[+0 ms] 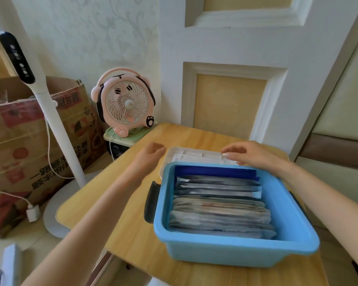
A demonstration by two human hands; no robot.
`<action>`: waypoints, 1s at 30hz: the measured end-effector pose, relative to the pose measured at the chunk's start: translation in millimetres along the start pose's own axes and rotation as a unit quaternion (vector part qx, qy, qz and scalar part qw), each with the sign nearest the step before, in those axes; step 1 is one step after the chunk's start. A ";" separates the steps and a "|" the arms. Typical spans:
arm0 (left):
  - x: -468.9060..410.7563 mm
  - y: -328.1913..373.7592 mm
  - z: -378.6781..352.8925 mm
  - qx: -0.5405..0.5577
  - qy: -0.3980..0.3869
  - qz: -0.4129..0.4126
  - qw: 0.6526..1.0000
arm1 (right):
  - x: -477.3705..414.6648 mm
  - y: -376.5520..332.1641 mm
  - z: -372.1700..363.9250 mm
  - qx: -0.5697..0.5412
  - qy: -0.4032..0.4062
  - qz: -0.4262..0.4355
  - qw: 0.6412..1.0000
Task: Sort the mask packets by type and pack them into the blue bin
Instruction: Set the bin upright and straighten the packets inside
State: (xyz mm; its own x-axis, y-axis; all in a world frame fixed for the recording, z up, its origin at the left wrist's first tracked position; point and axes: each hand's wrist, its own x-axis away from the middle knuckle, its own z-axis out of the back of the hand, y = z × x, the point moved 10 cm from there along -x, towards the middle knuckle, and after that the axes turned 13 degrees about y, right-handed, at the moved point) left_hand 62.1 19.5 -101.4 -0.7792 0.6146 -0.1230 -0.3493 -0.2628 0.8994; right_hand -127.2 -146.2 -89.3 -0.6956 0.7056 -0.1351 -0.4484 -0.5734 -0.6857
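Mask packets (pixel 219 207) fill the blue bin (pixel 236 250). Right hand (pixel 250 155) lies flat on the white lid (pixel 194 156); left hand (pixel 151 153) hovers, grip empty.

A home room: patterned wallpaper (pixel 91 27), pink desk fan (pixel 125 103), cardboard box (pixel 19 131).

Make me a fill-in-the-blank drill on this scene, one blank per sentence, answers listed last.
1. The mask packets stand on edge inside the bin, whose colour is ____.
2. The right hand touches the ____ lid lying behind the bin.
3. The left hand hovers by the lid's ____ end, holding nothing.
4. Beyond the table stands a small fan coloured ____.

Missing words: blue; white; left; pink.
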 end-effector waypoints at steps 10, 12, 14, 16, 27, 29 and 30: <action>54.2 -18.6 -19.6 0.158 -0.077 0.058 0.983 | 53.5 -72.4 -18.3 0.032 0.023 0.276 0.960; 57.5 -10.8 -17.4 0.166 -0.083 0.021 0.982 | 56.3 -78.1 -19.0 0.009 0.015 0.293 0.956; 59.6 -6.1 -15.9 0.174 -0.088 -0.004 0.981 | 61.9 -83.2 -22.6 0.010 0.009 0.322 0.947; 56.9 -3.9 -16.7 0.184 -0.088 -0.023 0.979 | 66.8 -86.5 -27.5 0.046 0.010 0.349 0.936; 62.9 -0.8 -7.9 0.289 -0.070 -0.057 0.953 | 94.8 -101.1 -22.1 0.128 0.098 0.399 0.903; 67.9 2.1 -4.0 0.286 -0.066 -0.072 0.953 | 101.6 -103.3 -17.4 0.114 0.116 0.399 0.902; 70.0 3.4 -3.4 0.286 -0.070 -0.076 0.953 | 103.1 -103.3 -14.9 0.100 0.119 0.394 0.906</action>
State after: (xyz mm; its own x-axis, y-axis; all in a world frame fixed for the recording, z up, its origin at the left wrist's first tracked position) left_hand 4.6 59.1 -108.4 -0.6519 0.7164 -0.2487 -0.0803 0.2609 0.9620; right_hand -144.2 -8.1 -43.0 -0.7146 0.1002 -0.6923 0.0255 -0.9853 -0.1690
